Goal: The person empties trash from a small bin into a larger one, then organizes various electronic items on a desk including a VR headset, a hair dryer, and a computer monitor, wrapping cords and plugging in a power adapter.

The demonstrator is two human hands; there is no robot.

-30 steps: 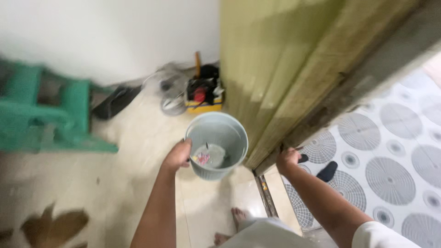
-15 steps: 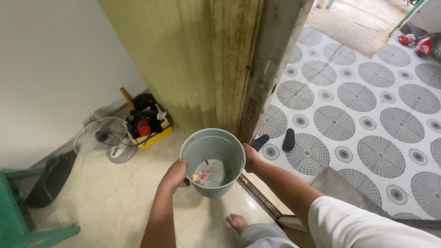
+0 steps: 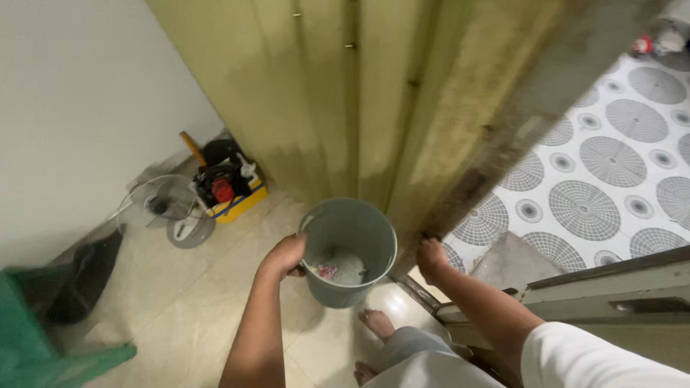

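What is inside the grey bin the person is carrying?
The grey bin, held at its rim by the left hand, shows a few scraps at the bottom, pink and pale. The near wall hides part of the floor, so anything there cannot be seen.

pink wrapper scraps (image 3: 327, 271) in grey bin (image 3: 374, 223), yellow box (image 3: 241, 205) by wall

The left hand (image 3: 285, 256) grips the rim of a grey-green bucket (image 3: 350, 251) containing small scraps. The right hand (image 3: 432, 258) rests against the lower edge of a yellow-green folding door (image 3: 345, 93). A small fan (image 3: 169, 210) and a yellow toolbox (image 3: 233, 188) stand near the white wall (image 3: 79, 93). Patterned tiles (image 3: 611, 172) lie beyond the door.
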